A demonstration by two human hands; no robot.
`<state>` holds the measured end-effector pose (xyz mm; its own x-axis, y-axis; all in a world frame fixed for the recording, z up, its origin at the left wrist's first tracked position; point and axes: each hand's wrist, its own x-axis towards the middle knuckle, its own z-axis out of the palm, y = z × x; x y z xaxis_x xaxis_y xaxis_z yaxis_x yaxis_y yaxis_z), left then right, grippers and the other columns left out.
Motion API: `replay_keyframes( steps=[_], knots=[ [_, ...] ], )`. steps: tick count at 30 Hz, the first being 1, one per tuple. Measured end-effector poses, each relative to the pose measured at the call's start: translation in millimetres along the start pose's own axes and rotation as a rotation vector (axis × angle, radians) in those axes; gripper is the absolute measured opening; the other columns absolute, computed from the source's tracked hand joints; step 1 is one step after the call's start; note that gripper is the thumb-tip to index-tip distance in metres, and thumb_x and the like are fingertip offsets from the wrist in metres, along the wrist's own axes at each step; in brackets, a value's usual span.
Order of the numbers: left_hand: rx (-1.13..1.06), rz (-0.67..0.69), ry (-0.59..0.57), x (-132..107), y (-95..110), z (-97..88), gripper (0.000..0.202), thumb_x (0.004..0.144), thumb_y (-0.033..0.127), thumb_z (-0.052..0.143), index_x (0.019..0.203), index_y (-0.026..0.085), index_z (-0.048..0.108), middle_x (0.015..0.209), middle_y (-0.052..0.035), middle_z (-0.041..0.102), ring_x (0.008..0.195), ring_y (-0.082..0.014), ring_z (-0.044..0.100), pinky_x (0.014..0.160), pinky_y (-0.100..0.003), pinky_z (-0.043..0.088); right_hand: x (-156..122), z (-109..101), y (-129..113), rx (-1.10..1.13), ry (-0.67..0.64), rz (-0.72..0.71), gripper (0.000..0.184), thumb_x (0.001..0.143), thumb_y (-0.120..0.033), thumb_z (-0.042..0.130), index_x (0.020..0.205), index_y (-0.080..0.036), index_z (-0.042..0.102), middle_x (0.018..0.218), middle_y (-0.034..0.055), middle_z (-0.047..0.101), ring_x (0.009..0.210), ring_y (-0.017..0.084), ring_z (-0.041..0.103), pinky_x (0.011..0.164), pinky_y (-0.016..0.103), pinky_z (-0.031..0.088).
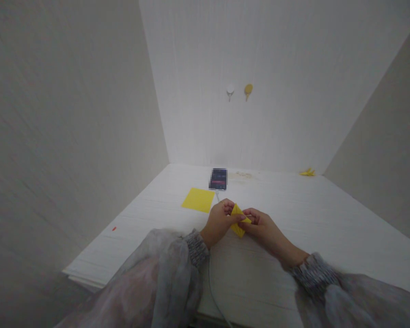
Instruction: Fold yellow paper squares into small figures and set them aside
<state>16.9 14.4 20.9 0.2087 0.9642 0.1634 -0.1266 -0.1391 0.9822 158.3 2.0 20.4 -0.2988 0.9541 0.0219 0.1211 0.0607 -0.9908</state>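
A small folded piece of yellow paper (pixel 238 221) is held between both hands just above the white table (pixel 294 214). My left hand (pixel 219 221) pinches its left side with closed fingers. On the other side my right hand (pixel 263 226) grips it, fingers curled round the edge. Both wrists wear loose grey sleeves.
A flat yellow paper square (pixel 198 199) lies on the table behind my left hand. A phone (pixel 219 178) with a cable sits further back. A small folded yellow shape (pixel 308 172) rests in the far right corner. Two hooks (pixel 239 91) hang on the back wall. Walls close in left and right.
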Motion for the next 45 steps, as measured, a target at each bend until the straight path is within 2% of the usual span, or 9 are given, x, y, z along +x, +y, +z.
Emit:
replay_keyframes(
  steps=[7,12,15,18,21,26,30,45],
  knots=[
    [-0.04,-0.037,-0.018,0,5,0.1,0.039,0.05,0.028,0.071,0.076,0.015,0.046,0.065,0.002,0.057,0.056,-0.0095,0.053,0.054,-0.022,0.042,-1,0,-1,0.056,-0.011,0.007,0.027,0.059,-0.029,0.064,0.082,-0.018,0.054,0.066,0.0002,0.063,0.063,0.017,0.059,0.055,0.027,0.044],
    [-0.096,-0.036,0.001,-1,7,0.5,0.037,0.051,0.026,0.071,0.076,0.015,0.046,0.063,0.0027,0.057,0.054,-0.0091,0.053,0.053,-0.022,0.042,0,2,0,0.134,-0.047,0.02,0.032,0.056,-0.023,0.067,0.084,-0.018,0.053,0.074,0.0007,0.063,0.065,0.015,0.059,0.061,0.028,0.045],
    [-0.098,-0.038,0.007,-1,8,0.0,0.034,0.053,0.027,0.07,0.075,0.014,0.047,0.063,0.0021,0.058,0.055,-0.0099,0.055,0.054,-0.022,0.042,-1,3,-3,0.16,-0.052,0.03,0.035,0.055,-0.025,0.068,0.085,-0.018,0.053,0.073,0.0005,0.063,0.063,0.015,0.059,0.061,0.029,0.046],
    [-0.096,-0.033,0.009,-2,9,-0.4,0.032,0.054,0.028,0.069,0.074,0.014,0.047,0.064,0.0017,0.059,0.056,-0.0105,0.055,0.054,-0.023,0.043,-4,3,-8,0.156,-0.08,0.049,0.033,0.06,-0.031,0.066,0.087,-0.017,0.055,0.068,0.001,0.063,0.058,0.015,0.059,0.061,0.03,0.046],
    [-0.09,-0.02,0.014,-3,9,-0.5,0.031,0.056,0.028,0.068,0.075,0.014,0.047,0.066,0.0011,0.06,0.057,-0.0104,0.055,0.055,-0.023,0.043,-7,1,-11,0.191,-0.144,0.048,0.025,0.067,-0.033,0.06,0.083,-0.014,0.059,0.071,0.0035,0.064,0.065,0.015,0.06,0.067,0.03,0.046],
    [-0.071,-0.005,0.031,-3,8,-0.2,0.029,0.057,0.027,0.066,0.076,0.015,0.048,0.068,0.0005,0.06,0.059,-0.0103,0.055,0.056,-0.023,0.044,-9,-2,-10,0.268,-0.218,0.136,0.022,0.066,-0.03,0.062,0.079,-0.012,0.063,0.079,0.0066,0.065,0.068,0.016,0.061,0.071,0.032,0.046],
    [-0.055,0.002,0.045,-3,9,0.8,0.028,0.057,0.026,0.066,0.075,0.015,0.048,0.068,0.0007,0.06,0.059,-0.0101,0.055,0.057,-0.023,0.043,-10,-2,-8,0.273,-0.21,0.177,0.021,0.063,-0.029,0.065,0.076,-0.012,0.065,0.071,0.0053,0.066,0.064,0.015,0.061,0.071,0.032,0.047],
    [-0.13,0.019,0.037,0,8,0.1,0.028,0.057,0.024,0.066,0.076,0.015,0.048,0.07,-0.0003,0.061,0.059,-0.0103,0.056,0.058,-0.024,0.045,-7,-1,-7,0.248,-0.127,0.142,0.013,0.061,-0.025,0.067,0.067,-0.014,0.064,0.064,0.0023,0.066,0.058,0.014,0.061,0.066,0.03,0.048]
  ],
)
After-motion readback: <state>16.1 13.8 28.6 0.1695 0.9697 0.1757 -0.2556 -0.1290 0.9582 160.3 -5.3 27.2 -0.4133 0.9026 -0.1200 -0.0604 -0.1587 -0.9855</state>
